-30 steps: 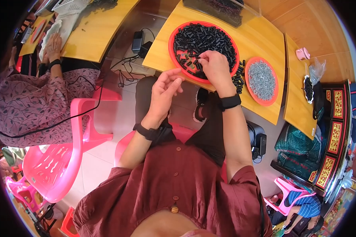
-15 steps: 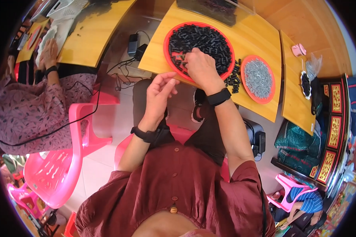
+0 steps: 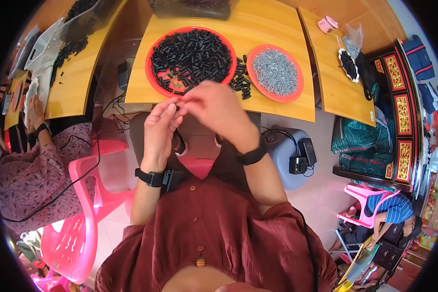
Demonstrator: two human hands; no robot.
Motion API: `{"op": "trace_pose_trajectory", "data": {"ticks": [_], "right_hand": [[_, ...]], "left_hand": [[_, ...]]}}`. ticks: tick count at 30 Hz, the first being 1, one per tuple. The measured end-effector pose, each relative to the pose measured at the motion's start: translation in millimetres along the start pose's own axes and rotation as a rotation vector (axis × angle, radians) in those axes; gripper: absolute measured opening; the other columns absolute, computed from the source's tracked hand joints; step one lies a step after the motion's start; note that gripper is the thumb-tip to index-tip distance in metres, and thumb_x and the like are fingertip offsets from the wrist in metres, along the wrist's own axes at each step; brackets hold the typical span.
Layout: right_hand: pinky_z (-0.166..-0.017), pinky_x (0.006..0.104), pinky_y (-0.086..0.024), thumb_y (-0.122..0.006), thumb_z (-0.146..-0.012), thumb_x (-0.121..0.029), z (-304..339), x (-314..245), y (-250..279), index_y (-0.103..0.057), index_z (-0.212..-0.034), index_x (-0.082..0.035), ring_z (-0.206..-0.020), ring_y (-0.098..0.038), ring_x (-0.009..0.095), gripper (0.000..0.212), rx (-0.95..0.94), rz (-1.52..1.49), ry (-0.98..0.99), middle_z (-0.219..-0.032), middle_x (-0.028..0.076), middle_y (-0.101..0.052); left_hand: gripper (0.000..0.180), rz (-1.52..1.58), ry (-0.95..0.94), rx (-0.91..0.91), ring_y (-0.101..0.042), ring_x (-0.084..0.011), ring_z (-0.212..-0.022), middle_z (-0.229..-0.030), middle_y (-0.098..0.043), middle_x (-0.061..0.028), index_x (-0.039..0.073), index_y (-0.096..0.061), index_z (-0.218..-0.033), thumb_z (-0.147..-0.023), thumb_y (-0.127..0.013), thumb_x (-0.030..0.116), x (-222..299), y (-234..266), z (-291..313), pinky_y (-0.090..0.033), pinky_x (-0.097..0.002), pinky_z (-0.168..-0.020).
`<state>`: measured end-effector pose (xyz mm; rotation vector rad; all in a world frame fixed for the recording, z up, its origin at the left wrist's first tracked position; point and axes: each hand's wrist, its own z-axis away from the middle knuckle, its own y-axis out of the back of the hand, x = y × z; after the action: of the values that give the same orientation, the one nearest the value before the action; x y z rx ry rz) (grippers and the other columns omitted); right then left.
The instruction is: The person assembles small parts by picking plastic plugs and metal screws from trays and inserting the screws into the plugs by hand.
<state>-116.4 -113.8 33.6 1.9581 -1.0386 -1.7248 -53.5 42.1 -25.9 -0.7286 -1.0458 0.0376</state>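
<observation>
while black pieces (image 3: 194, 51) crowd a red tray (image 3: 149, 65), left hand (image 3: 159, 125) and right hand (image 3: 218, 109) meet by its near rim.
left half-curled, right pinched; cannot tell what they grip. loose black pieces (image 3: 242, 82) lie between tray and orange plate (image 3: 300, 86) of silver parts (image 3: 276, 72); bare tabletop (image 3: 270, 27) spreads behind.

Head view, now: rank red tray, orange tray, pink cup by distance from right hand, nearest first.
1. Red tray: just beyond the right hand.
2. Orange tray: right of the red tray.
3. Pink cup: upper right, past the orange tray.
</observation>
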Motion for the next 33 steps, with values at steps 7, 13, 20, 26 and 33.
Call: {"op": "trace_pose_trajectory", "data": {"ticks": [7, 13, 20, 26, 33], "right_hand": [[-0.076, 0.0436, -0.05, -0.076, -0.07, -0.017, 18.9, 126.5, 92.1, -0.067, -0.099, -0.005, -0.09, -0.062, 0.036, 0.033, 0.494, 0.586, -0.463, -0.096, 0.02, -0.063], [-0.075, 0.044, -0.05, -0.074, -0.071, -0.014, 19.3, 161.5, 97.5, -0.068, -0.095, -0.004, -0.089, -0.062, 0.037, 0.027, 0.396, 0.549, -0.453, -0.093, 0.021, -0.064], [-0.072, 0.0433, -0.05, -0.067, -0.078, -0.015, 23.6, 163.5, 103.2, -0.071, -0.084, -0.004, -0.082, -0.064, 0.036, 0.013, 0.479, 0.397, -0.446, -0.083, 0.02, -0.065], [-0.07, 0.0404, -0.051, -0.065, -0.08, -0.014, 27.4, 163.6, 108.8, -0.071, -0.087, -0.005, -0.076, -0.065, 0.034, 0.013, 0.536, 0.345, -0.418, -0.078, 0.019, -0.066], [-0.058, 0.029, -0.049, -0.067, -0.08, -0.008, 27.0, 164.1, 105.8, -0.071, -0.087, 0.0, -0.06, -0.064, 0.015, 0.012, 0.632, -0.031, -0.528, -0.066, 0.011, -0.066]], "left_hand": [[0.011, -0.037, 0.04, -0.063, -0.065, -0.0133, -0.077, -0.095, -0.067, -0.0118, 0.005, -0.056, -0.101, -0.094, -0.055, 0.013, -9.4, -18.3, 4.0, -0.052, -0.0202, -0.065], [0.012, -0.086, 0.078, -0.075, -0.065, -0.0131, -0.076, -0.095, -0.067, -0.0119, 0.005, -0.056, -0.101, -0.094, -0.056, 0.014, -19.4, -33.1, 4.6, -0.051, -0.0199, -0.065], [0.012, -0.103, 0.07, -0.075, -0.065, -0.0127, -0.075, -0.095, -0.067, -0.012, 0.004, -0.056, -0.101, -0.094, -0.056, 0.014, -17.9, -32.0, 4.0, -0.051, -0.0197, -0.064], [0.012, -0.081, 0.086, -0.094, -0.066, -0.0125, -0.075, -0.096, -0.067, -0.0122, 0.005, -0.056, -0.101, -0.094, -0.056, 0.014, -16.6, -29.0, 4.6, -0.051, -0.0196, -0.063], [0.014, -0.063, 0.082, -0.096, -0.066, -0.0123, -0.076, -0.099, -0.067, -0.0126, 0.005, -0.056, -0.104, -0.094, -0.055, 0.014, -13.7, -18.3, 6.1, -0.051, -0.0196, -0.064]]}}
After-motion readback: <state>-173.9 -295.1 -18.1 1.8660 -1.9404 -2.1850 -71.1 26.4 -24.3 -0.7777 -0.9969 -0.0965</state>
